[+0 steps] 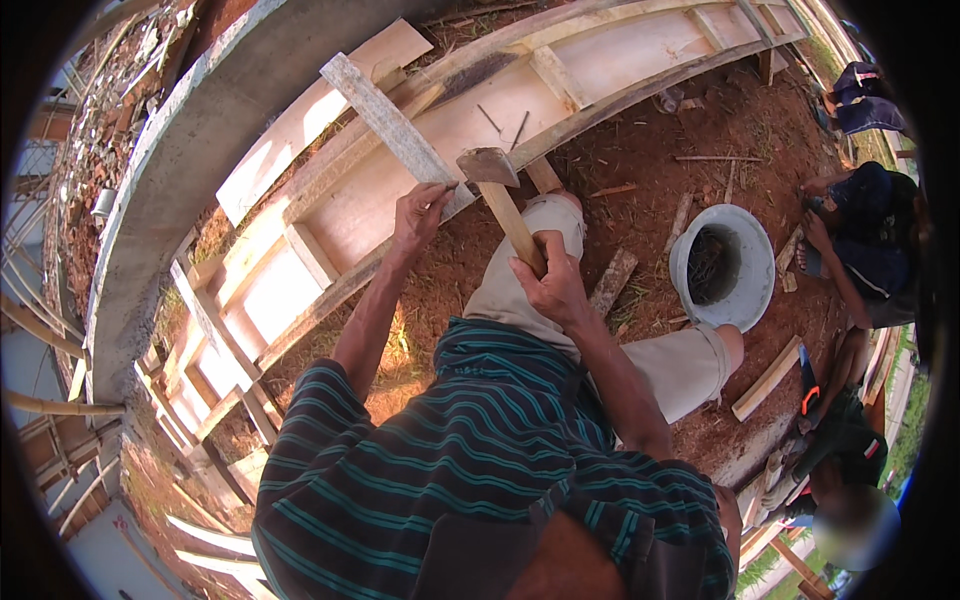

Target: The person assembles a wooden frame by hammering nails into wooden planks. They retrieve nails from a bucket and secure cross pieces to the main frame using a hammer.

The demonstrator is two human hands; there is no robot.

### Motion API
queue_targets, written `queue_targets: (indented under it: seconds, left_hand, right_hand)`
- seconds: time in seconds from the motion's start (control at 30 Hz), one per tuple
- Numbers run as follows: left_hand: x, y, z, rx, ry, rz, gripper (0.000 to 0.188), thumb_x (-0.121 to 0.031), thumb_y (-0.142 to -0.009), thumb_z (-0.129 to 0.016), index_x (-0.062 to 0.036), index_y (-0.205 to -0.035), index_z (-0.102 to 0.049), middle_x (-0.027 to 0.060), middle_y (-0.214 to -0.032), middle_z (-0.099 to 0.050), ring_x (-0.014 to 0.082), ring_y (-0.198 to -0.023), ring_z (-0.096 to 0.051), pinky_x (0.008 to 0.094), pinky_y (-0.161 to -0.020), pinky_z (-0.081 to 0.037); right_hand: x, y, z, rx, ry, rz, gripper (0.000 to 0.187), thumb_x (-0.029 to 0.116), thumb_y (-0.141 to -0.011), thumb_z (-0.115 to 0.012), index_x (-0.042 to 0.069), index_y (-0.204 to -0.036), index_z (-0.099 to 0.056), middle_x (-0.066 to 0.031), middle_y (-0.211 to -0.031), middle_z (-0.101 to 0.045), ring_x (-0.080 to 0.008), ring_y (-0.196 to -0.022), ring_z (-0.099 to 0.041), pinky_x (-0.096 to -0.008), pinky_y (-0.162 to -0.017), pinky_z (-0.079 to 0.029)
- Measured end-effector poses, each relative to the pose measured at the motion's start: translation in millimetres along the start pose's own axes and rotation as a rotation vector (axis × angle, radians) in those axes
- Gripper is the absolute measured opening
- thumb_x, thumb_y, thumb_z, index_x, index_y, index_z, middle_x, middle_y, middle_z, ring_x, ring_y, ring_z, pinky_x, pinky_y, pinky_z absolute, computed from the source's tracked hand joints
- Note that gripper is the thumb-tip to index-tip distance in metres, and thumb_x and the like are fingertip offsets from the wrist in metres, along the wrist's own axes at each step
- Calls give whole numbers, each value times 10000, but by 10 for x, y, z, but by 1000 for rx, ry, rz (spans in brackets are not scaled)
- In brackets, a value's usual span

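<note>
While the right hand (553, 280) is wrapped around the wooden handle of a hammer (512, 220), the left hand (422, 212) sits at the near end of a grey board (388, 118). Left thumb and fingertips are drawn into a narrow pinch there; whether a nail lies between them is too small to tell. Hammer raised at a slant, its block-shaped metal head up and just to the right of the left fingertips, with a gap visible between. Grey board lies crosswise over a long timber frame (571, 80) backed with pale plywood (350, 205); two thin dark rods (520, 130) rest on the panel, right of the board. Beyond the frame: a loose plywood piece (262, 180), then a curved concrete wall (150, 195). Wearer's legs, in light trousers (520, 255), are spread over reddish soil (640, 165). Beside the right knee stands a grey bucket (752, 285), mouth toward the camera, dark thin pieces inside. Near it, on the ground, a short wood plank (767, 378). At the right edge, another person (865, 230) is seated or crouched, bare foot on the soil.
</note>
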State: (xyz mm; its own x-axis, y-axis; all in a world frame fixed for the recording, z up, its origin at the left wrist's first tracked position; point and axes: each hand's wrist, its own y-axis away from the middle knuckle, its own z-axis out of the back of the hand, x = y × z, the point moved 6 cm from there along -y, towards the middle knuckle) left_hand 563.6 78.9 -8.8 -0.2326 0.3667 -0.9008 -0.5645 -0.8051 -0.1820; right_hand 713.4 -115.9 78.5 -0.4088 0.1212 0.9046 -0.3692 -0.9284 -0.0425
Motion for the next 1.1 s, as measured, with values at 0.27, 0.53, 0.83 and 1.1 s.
queue_targets:
  seconds: [0.27,0.53,0.83,1.1]
  left_hand:
    - [-76,17,-11,-38,-129,-151,159,-66,-871,-659,-40,-1021,-705,126,-942,-690,261,-837,-669,322,-715,-526]
    - [-14,29,-23,-23,-178,-169,148,-29,-844,-667,-22,-989,-693,129,-939,-684,283,-863,-659,342,-733,-526]
    - [16,3,45,55,-153,-127,239,-33,-853,-658,-32,-1091,-677,152,-1028,-672,293,-953,-657,351,-827,-528]
    - [339,-288,639,-464,-169,336,547,-311,-881,-638,79,-1249,-532,224,-1188,-581,312,-1138,-567,414,-958,-446]
  right_hand:
    - [358,-49,-69,-61,203,353,640,143,-870,-654,16,-1433,-376,-174,-867,-628,-381,-738,-637,-460,-589,-495]
    - [254,-156,-224,100,379,210,660,104,-872,-630,72,-1470,-351,-178,-835,-604,-359,-691,-612,-432,-585,-502]
    - [51,-185,-300,123,384,115,641,83,-886,-597,11,-1462,-325,-241,-936,-636,-399,-758,-647,-445,-648,-517]
    - [-81,-72,159,-165,-13,-41,571,97,-918,-562,-41,-1425,-340,-301,-1009,-637,-417,-891,-668,-420,-758,-523]
